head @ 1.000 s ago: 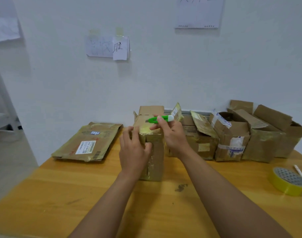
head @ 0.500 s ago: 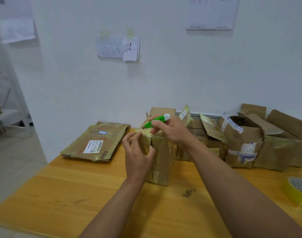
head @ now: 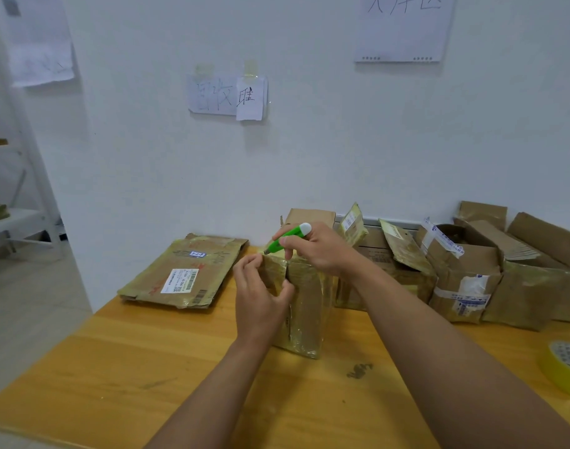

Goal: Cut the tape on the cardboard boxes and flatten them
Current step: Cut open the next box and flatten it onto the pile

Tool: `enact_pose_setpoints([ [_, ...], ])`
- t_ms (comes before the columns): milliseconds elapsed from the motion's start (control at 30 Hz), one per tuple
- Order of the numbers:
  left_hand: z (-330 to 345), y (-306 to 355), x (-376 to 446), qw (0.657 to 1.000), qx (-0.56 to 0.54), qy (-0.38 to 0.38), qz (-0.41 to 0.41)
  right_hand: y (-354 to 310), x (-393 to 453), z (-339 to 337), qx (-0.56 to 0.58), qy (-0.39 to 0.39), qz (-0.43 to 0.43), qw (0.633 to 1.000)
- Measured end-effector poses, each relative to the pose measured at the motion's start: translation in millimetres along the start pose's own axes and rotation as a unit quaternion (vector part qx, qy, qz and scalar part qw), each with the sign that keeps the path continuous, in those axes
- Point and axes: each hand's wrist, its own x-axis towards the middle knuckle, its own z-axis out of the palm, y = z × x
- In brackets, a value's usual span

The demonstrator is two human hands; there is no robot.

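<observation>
A tall taped cardboard box [head: 304, 306] stands upright in the middle of the wooden table [head: 147, 377]. My left hand [head: 261, 296] pinches a cardboard flap at the box's upper left corner, thumb and fingers closed on it. My right hand [head: 319, 251] is above the box top and holds a green utility knife [head: 288, 237] with a white cap, its tip pointing down-left at the top edge. A flattened box [head: 186, 270] with a white label lies at the table's far left.
Several opened cardboard boxes [head: 465, 277] stand in a row along the white wall at the right. A yellow tape roll [head: 565, 367] sits at the table's right edge. The table's left edge drops to the floor; a white shelf frame [head: 14, 222] stands beyond.
My left hand has shifted from flat against the box side to pinching the flap at its top corner. The knife tip has tilted downward. The camera has turned slightly left.
</observation>
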Motion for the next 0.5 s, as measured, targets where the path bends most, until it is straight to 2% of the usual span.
enact_pose_setpoints([
  [500, 2.5, 3.9, 3.2, 1.000, 0.018, -0.011, -0.005, 0.5, -5.1, -2.0, 0.074, 0.041, 0.034, 0.996],
])
